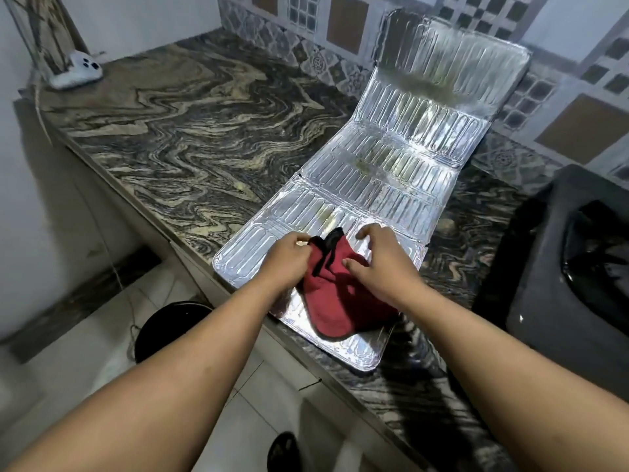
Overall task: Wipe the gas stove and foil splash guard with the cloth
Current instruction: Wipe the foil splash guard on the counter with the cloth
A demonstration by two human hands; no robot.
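Note:
The foil splash guard [381, 165] lies unfolded flat on the marble counter, its far panel leaning up against the tiled wall. A dark red cloth [335, 301] with a black trim rests on the guard's near panel. My left hand [289, 258] pinches the cloth's upper left edge. My right hand [381, 264] presses on the cloth's right side, fingers spread, fingertips touching the foil. The black gas stove [571, 274] sits at the right edge, apart from both hands.
The marble counter [190, 131] stretches to the left and back. A white power strip [76, 71] sits in the far left corner by the wall. Below the counter's front edge stands a black bucket [163, 325] on the tiled floor.

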